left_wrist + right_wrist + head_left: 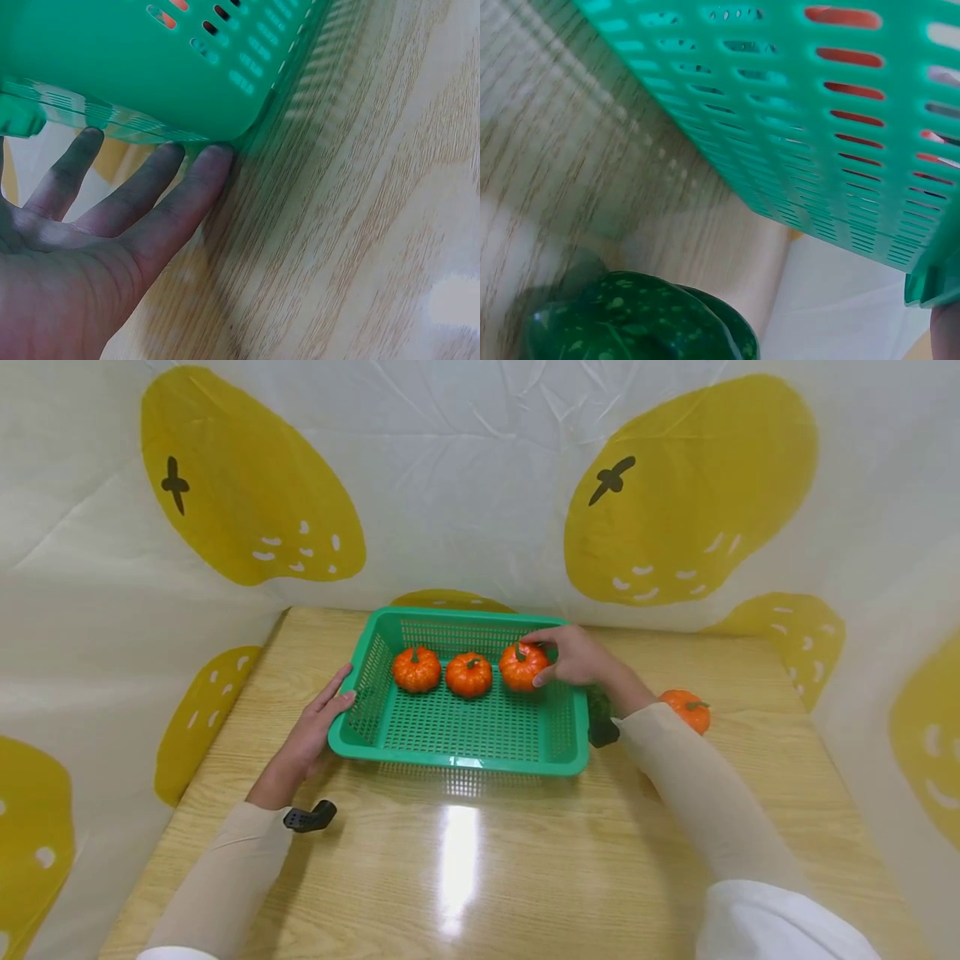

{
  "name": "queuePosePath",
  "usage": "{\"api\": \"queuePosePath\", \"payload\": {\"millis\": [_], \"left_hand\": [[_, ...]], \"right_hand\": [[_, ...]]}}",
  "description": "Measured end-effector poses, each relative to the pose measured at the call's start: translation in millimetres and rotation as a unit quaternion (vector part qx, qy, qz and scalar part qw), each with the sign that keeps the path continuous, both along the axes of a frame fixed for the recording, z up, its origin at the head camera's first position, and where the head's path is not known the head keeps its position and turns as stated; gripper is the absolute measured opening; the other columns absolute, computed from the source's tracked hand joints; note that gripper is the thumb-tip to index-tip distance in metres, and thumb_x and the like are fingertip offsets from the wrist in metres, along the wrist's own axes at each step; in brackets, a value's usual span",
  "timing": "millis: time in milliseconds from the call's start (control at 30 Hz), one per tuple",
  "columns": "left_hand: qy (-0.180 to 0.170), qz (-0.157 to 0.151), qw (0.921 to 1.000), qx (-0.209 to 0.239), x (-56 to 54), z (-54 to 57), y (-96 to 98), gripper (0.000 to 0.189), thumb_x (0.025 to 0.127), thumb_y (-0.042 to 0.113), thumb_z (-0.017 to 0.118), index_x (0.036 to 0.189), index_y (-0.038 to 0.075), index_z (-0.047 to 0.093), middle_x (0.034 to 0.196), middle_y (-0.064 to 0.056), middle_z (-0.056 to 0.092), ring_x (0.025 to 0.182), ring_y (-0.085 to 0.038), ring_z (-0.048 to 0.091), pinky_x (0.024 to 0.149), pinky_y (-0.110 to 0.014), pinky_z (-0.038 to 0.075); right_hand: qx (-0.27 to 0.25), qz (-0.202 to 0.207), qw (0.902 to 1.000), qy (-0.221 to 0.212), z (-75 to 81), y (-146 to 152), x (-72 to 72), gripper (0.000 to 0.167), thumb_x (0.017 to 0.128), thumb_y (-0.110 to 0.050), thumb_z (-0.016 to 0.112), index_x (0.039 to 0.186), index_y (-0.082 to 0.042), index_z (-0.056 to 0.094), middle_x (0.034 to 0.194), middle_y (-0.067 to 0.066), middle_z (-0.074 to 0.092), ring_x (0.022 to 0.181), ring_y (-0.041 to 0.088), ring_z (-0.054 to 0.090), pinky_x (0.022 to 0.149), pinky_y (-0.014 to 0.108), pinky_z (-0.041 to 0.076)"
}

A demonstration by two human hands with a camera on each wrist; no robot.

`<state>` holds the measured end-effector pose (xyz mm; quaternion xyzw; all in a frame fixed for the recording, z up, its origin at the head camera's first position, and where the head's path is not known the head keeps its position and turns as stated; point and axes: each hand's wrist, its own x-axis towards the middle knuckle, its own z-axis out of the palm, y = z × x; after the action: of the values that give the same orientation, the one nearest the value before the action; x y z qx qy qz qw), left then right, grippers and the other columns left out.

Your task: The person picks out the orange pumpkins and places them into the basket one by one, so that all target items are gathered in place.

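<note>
A green plastic basket (465, 760) with slotted walls sits on the wooden table. At its left end, my left hand (309, 735) holds the side, thumb over the rim; in the left wrist view its spread fingertips (214, 154) touch the outer wall low down. Inside the basket are an orange pumpkin (416, 670) at left and another pumpkin (469, 677) in the middle. My right hand (573, 656) reaches over the right rim and grips a third small pumpkin (521, 667) between thumb and fingers, beside the other two. Most of this hand is outside the right wrist view.
Right of the basket, under my right forearm, lies a dark green speckled gourd (641, 319), mostly hidden in the head view. Another orange pumpkin (686, 710) rests on the table (375, 877) farther right. A white sheet (465, 510) with yellow fruit prints hangs behind.
</note>
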<state>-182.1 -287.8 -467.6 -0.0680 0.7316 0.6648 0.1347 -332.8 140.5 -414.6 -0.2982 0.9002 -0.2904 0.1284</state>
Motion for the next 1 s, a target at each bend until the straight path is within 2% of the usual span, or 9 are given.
{"api": "queuePosePath", "payload": {"millis": [200,367,500,767,933,1000], "left_hand": [[-0.001,0.002,1.0000,-0.006,0.5,0.5,0.7,0.062,0.110,0.049,0.045,0.164,0.049,0.016,0.176,-0.003,0.014,0.132,-0.016,0.046,0.091,-0.018,0.053],[0.000,0.001,0.9999,-0.015,1.0,1.0,1.4,0.062,0.109,0.051,0.046,0.164,0.051,0.016,0.177,0.001,0.012,0.148,-0.026,0.034,0.093,-0.015,0.049],[0.001,-0.002,0.9999,-0.014,1.2,0.6,1.9,0.062,0.110,0.051,0.045,0.164,0.051,0.015,0.177,0.002,0.010,0.153,-0.030,0.028,0.093,-0.014,0.048],[-0.002,-0.001,0.9999,-0.013,0.3,2.9,2.5,0.062,0.110,0.052,0.045,0.164,0.052,0.015,0.177,-0.001,0.011,0.149,-0.030,0.034,0.092,-0.015,0.051],[-0.002,-0.002,0.9999,-0.010,0.8,3.8,2.7,0.062,0.110,0.051,0.044,0.164,0.051,0.014,0.177,-0.001,0.012,0.149,-0.029,0.035,0.092,-0.016,0.051],[-0.003,-0.002,0.9999,-0.010,1.1,4.1,3.2,0.062,0.110,0.051,0.044,0.164,0.051,0.014,0.177,-0.001,0.012,0.148,-0.029,0.035,0.092,-0.016,0.052]], "right_hand": [[0.038,0.000,0.9989,0.028,-6.5,-2.4,-1.3,0.072,0.074,-0.017,0.093,0.141,-0.012,0.066,0.141,0.015,0.067,0.125,0.035,0.061,0.109,0.052,0.048],[0.067,0.011,0.9963,0.052,-8.5,-4.8,1.2,0.073,0.074,-0.022,0.093,0.141,-0.013,0.067,0.142,0.014,0.067,0.129,0.038,0.061,0.110,0.054,0.047],[0.096,0.019,0.9925,0.072,-9.8,-6.3,2.0,0.071,0.074,-0.026,0.092,0.140,-0.015,0.068,0.140,0.012,0.069,0.125,0.037,0.063,0.106,0.055,0.049],[0.134,0.023,0.9868,0.088,-5.7,-10.3,4.3,0.066,0.074,-0.026,0.089,0.137,-0.019,0.071,0.135,0.009,0.072,0.121,0.035,0.065,0.100,0.056,0.052],[0.133,0.022,0.9862,0.096,-5.8,-11.9,5.2,0.062,0.077,-0.024,0.088,0.136,-0.018,0.071,0.134,0.007,0.073,0.122,0.034,0.065,0.098,0.057,0.052],[0.125,0.021,0.9872,0.097,-8.5,-11.1,4.4,0.062,0.079,-0.023,0.087,0.138,-0.015,0.068,0.137,0.007,0.071,0.126,0.035,0.063,0.102,0.058,0.051]]}}
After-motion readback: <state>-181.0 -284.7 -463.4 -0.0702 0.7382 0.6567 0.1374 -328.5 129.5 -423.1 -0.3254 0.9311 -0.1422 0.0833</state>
